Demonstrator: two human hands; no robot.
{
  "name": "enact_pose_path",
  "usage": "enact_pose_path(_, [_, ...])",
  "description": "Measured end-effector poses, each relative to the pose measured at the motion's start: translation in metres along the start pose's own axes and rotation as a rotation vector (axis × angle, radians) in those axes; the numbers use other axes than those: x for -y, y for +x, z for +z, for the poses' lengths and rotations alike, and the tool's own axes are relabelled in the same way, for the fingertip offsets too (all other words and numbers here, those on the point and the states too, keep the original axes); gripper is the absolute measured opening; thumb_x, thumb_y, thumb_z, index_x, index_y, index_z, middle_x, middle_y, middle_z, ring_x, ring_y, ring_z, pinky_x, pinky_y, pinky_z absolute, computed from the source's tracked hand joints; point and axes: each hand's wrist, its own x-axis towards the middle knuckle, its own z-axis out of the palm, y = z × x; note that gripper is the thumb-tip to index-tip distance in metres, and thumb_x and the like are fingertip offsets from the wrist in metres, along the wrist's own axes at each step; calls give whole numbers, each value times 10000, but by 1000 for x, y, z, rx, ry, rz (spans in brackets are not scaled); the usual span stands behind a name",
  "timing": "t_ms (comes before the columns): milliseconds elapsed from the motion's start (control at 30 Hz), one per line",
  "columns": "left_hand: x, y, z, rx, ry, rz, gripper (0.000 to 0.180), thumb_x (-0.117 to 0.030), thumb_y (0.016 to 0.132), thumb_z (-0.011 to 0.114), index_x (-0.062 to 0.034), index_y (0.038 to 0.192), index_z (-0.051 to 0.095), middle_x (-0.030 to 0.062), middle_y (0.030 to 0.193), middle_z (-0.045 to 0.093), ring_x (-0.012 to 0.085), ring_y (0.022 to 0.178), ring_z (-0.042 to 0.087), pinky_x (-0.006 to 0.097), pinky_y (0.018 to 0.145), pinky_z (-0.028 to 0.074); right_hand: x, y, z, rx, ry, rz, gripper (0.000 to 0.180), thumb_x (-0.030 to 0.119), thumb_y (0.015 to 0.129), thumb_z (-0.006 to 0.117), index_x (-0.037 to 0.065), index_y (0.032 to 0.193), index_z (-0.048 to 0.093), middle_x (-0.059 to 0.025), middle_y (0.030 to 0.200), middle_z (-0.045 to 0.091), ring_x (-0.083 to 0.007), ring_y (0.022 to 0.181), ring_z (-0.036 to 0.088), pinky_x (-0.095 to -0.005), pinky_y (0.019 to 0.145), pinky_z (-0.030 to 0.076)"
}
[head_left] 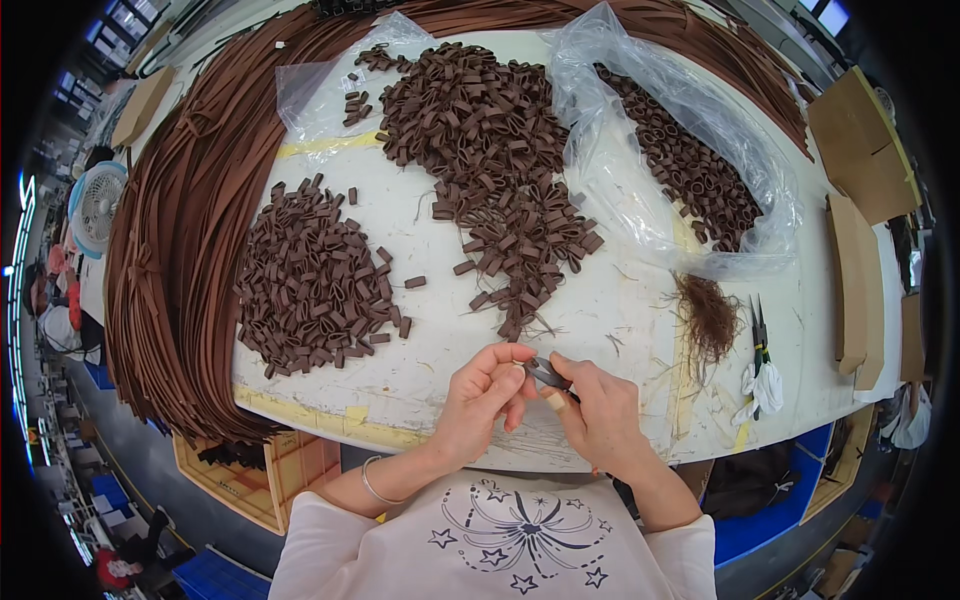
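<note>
My left hand (485,395) is closed in a pinch near the table's front edge. What sits between its fingertips is too small and hidden to name. Close beside it, my right hand (603,410) grips small dark thread snips (546,373), their tip pointing at the left fingertips. A tan bandage wraps one right finger. Just beyond both hands, the tail of a big heap of brown strap loops (490,150) reaches toward me. Another heap of brown loops (310,285) lies to the left.
Long brown straps (190,240) bundle along the left and far sides. At the right are a clear plastic bag (690,150) holding loops, a tuft of brown thread (708,315) and scissors with white-wrapped handles (761,370). Cardboard boxes (858,290) stand on the right edge.
</note>
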Motion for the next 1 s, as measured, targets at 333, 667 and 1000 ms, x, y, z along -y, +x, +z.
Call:
enact_pose_path(333, [-4, 1, 1, 20, 56, -21, 217, -154, 897, 422, 2, 1044, 460, 38, 699, 519, 51, 476, 418, 171, 416, 325, 0, 0, -2, -4, 6, 77, 238, 116, 766, 592, 16, 976, 543, -81, 691, 578, -202, 531, 562, -285, 456, 430])
enact_pose_path(667, [-16, 1, -23, 139, -599, -277, 162, -121, 873, 430, -50, 1004, 493, 49, 657, 498, 67, 414, 367, 197, 357, 272, -6, 5, -10, -28, 127, 229, 257, 132, 781, 588, -5, 989, 526, -109, 638, 566, -228, 515, 558, -289, 481, 431])
enact_pose_path(1000, [-50, -14, -54, -77, -550, 12, 153, -121, 870, 425, -68, 988, 507, 36, 591, 448, 86, 392, 330, 206, 356, 255, -43, 8, -64, 87, -551, 237, 298, 111, 745, 604, 17, 1015, 520, -130, 691, 581, -240, 546, 548, -292, 512, 420])
